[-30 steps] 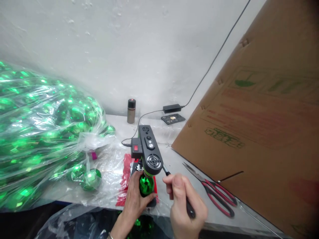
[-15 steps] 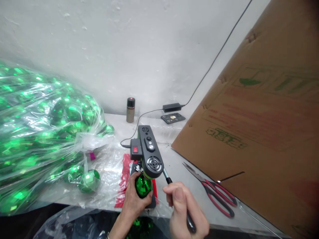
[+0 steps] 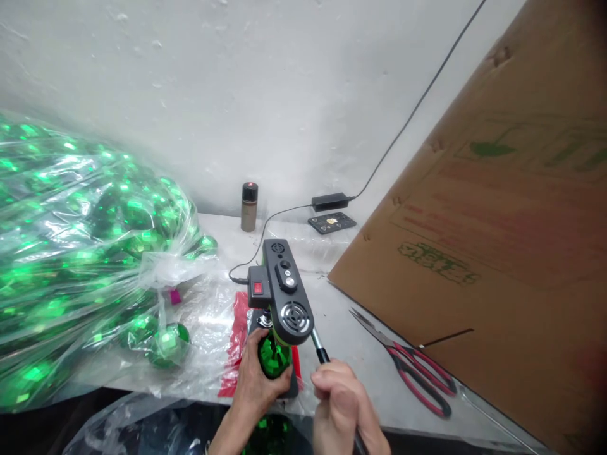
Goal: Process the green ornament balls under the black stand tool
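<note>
A shiny green faceted ball (image 3: 275, 357) is gripped by my left hand (image 3: 253, 373), thumb on its right side and fingers on its left. The ball sits under the front end of a black bench machine (image 3: 288, 294), which has round vents and a box with a red switch (image 3: 258, 288). My right hand (image 3: 346, 401) is wrapped round the black-gripped lever handle (image 3: 322, 355) at the machine's right side. The machine's base stands on a red sheet (image 3: 232, 354). What touches the top of the ball is hidden beneath the machine head.
A clear bag of green balls (image 3: 95, 253) fills the left. Red-and-black scissors (image 3: 412, 370) lie at right beside a leaning cardboard box (image 3: 474, 221). Behind are a spray can (image 3: 249, 207), a phone (image 3: 332, 222) and a power adapter (image 3: 331, 201) with its cable.
My right hand has moved slightly down and toward me with the lever handle. The left hand keeps its hold on the ball. The view has shifted a little.
</note>
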`<move>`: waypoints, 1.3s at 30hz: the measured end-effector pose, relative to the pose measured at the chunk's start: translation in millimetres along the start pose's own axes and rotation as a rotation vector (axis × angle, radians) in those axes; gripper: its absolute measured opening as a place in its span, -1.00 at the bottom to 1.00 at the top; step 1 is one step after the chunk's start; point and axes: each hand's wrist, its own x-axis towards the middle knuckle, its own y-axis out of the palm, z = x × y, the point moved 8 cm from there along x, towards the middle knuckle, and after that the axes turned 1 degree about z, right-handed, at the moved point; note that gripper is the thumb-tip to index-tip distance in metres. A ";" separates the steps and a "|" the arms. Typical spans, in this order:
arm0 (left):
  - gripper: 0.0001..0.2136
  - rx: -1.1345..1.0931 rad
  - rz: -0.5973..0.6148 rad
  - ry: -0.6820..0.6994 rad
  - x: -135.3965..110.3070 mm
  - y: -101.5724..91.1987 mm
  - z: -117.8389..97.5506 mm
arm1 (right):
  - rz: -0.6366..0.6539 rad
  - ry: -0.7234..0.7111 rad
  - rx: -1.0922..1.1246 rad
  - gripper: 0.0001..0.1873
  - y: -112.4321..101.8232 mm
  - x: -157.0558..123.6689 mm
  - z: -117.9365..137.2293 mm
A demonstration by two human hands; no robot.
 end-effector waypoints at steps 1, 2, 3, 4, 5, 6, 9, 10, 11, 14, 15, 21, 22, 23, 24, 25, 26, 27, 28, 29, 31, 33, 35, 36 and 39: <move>-0.35 -0.001 -0.004 0.003 0.0 -0.5 0.6 | -0.007 0.002 -0.006 -0.64 -0.4 -0.7 -0.4; -0.35 -0.002 -0.009 0.004 0.0 -0.9 1.1 | -0.014 0.003 -0.013 -0.63 -1.0 -1.4 -1.0; -0.35 -0.002 -0.012 0.003 0.1 -1.0 1.6 | -0.013 0.001 -0.020 -0.62 -1.3 -2.1 -1.5; -0.35 0.000 -0.015 -0.001 0.2 -1.1 2.2 | -0.011 -0.004 -0.027 -0.61 -1.6 -2.8 -1.8; -0.35 0.003 -0.015 -0.005 0.3 -0.9 2.8 | -0.011 -0.008 -0.034 -0.59 -2.2 -3.5 -2.3; -0.35 0.007 -0.014 -0.009 0.5 -0.6 3.3 | -0.012 -0.010 -0.043 -0.58 -2.8 -4.3 -3.0; -0.34 0.017 -0.019 -0.015 1.2 -0.3 4.5 | -0.020 -0.013 -0.072 -0.54 -4.4 -6.9 -4.8; -0.34 0.018 -0.021 -0.013 1.5 -0.3 4.5 | -0.020 -0.013 -0.077 -0.54 -4.3 -7.7 -5.3; -0.34 0.018 -0.027 -0.012 1.8 -0.5 4.5 | -0.016 -0.016 -0.076 -0.54 -3.8 -8.4 -5.6; -0.32 0.016 -0.041 -0.019 2.0 -1.5 5.0 | -0.014 -0.011 -0.060 -0.57 -2.7 -9.6 -7.0; -0.32 0.018 -0.037 -0.022 2.0 -1.3 5.3 | -0.014 -0.014 -0.054 -0.58 -2.4 -9.8 -7.1; -0.33 0.024 -0.025 -0.006 1.5 -1.6 6.6 | -0.014 -0.026 -0.042 -0.61 -3.0 -10.3 -6.4; -0.32 0.018 -0.026 -0.002 1.5 -1.8 6.4 | -0.012 -0.029 -0.045 -0.61 -3.1 -10.5 -6.3; -0.32 0.012 -0.025 0.000 1.5 -1.8 6.3 | -0.010 -0.036 -0.046 -0.60 -3.0 -10.7 -5.9; -0.32 0.008 -0.025 0.000 1.5 -1.8 6.1 | -0.005 -0.040 -0.047 -0.60 -2.8 -10.9 -6.0; -0.32 0.008 -0.023 -0.002 1.5 -1.4 5.8 | -0.004 -0.043 -0.047 -0.60 -2.8 -11.2 -6.3; -0.32 0.011 -0.024 -0.005 1.4 -1.3 5.5 | -0.009 -0.048 -0.046 -0.61 -3.3 -11.5 -6.4; -0.33 0.016 -0.026 -0.007 1.4 -1.1 5.1 | -0.012 -0.051 -0.046 -0.61 -3.5 -11.8 -6.8; -0.34 0.021 -0.029 -0.008 1.3 -1.0 4.6 | -0.016 -0.050 -0.049 -0.62 -3.9 -12.1 -7.5; -0.34 0.026 -0.034 -0.006 1.2 -1.0 4.1 | -0.022 -0.049 -0.055 -0.62 -4.6 -12.5 -8.2; -0.35 0.033 -0.050 0.002 0.9 -1.6 3.4 | -0.029 -0.054 -0.066 -0.61 -5.6 -13.4 -9.0; -0.35 0.037 -0.053 0.011 0.6 -1.3 3.5 | -0.031 -0.054 -0.070 -0.60 -6.3 -14.5 -9.9; -0.35 0.039 -0.039 0.009 0.3 0.2 5.1 | -0.044 -0.056 -0.076 -0.59 -7.1 -16.2 -10.6; -0.35 0.040 -0.031 0.005 0.2 1.0 6.1 | -0.053 -0.057 -0.081 -0.58 -7.5 -17.2 -11.0; -0.35 0.039 -0.028 0.004 0.6 1.6 8.1 | -0.082 -0.051 -0.102 -0.57 -8.1 -20.4 -13.0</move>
